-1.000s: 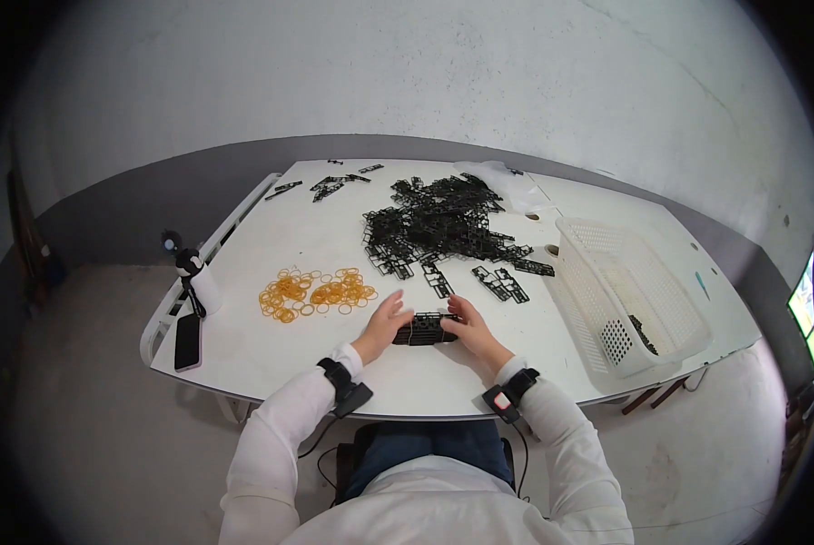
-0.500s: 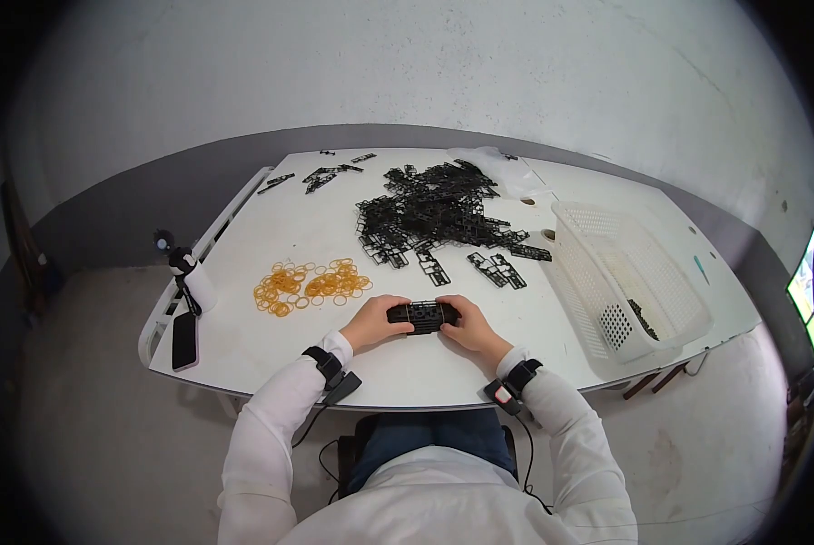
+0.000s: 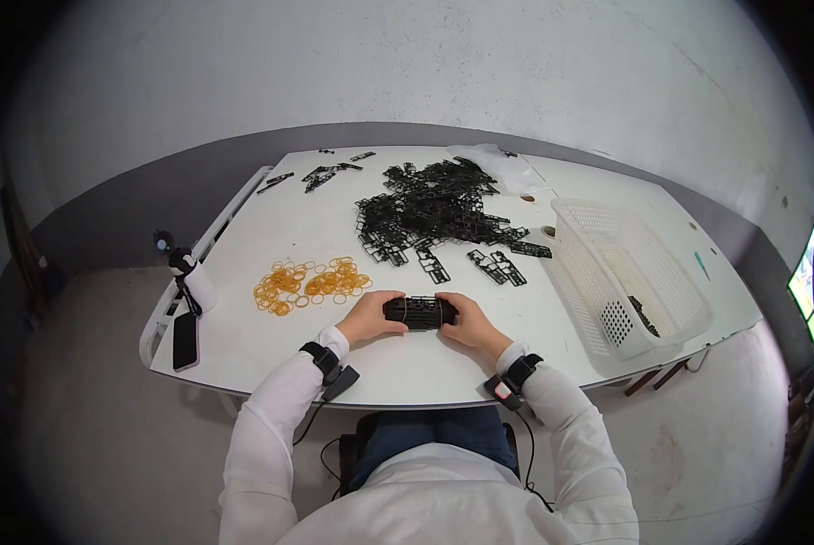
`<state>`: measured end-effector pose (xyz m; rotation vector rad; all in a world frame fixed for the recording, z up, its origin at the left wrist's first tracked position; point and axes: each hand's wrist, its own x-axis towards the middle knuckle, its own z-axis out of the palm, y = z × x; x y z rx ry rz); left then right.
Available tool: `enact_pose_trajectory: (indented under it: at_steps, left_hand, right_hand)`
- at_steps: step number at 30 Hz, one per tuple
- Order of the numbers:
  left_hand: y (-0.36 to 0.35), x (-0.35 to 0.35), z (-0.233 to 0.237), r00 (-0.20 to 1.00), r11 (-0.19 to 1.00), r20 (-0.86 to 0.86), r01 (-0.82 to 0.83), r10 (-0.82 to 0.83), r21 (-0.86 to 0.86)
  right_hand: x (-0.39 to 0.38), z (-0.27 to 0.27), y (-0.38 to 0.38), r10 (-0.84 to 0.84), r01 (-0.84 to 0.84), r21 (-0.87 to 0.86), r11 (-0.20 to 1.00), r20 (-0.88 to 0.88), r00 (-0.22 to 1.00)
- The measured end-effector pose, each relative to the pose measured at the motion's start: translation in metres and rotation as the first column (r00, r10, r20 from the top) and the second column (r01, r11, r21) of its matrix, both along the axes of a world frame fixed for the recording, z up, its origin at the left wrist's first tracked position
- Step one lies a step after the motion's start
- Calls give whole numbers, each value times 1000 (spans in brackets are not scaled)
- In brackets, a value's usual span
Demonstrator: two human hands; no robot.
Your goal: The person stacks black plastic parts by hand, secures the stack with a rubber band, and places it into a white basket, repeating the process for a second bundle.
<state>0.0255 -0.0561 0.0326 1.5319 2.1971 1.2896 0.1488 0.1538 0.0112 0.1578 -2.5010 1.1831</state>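
Observation:
Both hands hold a black stack of plastic frame pieces (image 3: pixel 420 312) between them near the front of the white table (image 3: pixel 271 245). My left hand (image 3: pixel 368 318) grips its left end and my right hand (image 3: pixel 466 323) grips its right end. A thin band seems to run around the stack's middle. Just beyond my left hand lies a scatter of orange rubber bands (image 3: pixel 311 284). Farther back spreads a large pile of loose black frame pieces (image 3: pixel 429 211), with two pieces (image 3: pixel 497 267) lying apart from it.
A white perforated basket (image 3: pixel 638 304) stands at the right with a few dark pieces inside. A phone (image 3: pixel 185 340) and a small camera stand (image 3: pixel 189 272) sit at the table's left edge. More black pieces (image 3: pixel 320 176) lie at the far left corner, a plastic bag (image 3: pixel 502 168) at the back.
My hands closed on the ends of the black stack and lifted it slightly off the table. The view shifted a little, so the table appears higher.

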Motion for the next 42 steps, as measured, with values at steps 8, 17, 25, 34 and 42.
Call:
enact_pose_trajectory:
  at_steps: [8,17,25,34,42]
  left_hand:
    - [-7,0,9,858,995,504,96,-98,30]
    - [-7,0,22,556,1000,831,-28,6,12]
    - [-5,6,-1,992,990,117,-28,44,-135]
    - [3,28,-12,954,969,-265,-185,136,-166]
    - [11,34,-8,862,901,-489,-309,130,-306]
  right_hand:
    - [-4,5,3,48,-49,-22,999,-11,999]
    - [-1,24,7,123,-114,-144,983,57,991]
    - [3,15,13,-41,45,-13,999,198,979]
    - [6,10,3,-5,52,369,928,-127,992]
    - [7,5,-18,-174,183,662,727,-80,981]
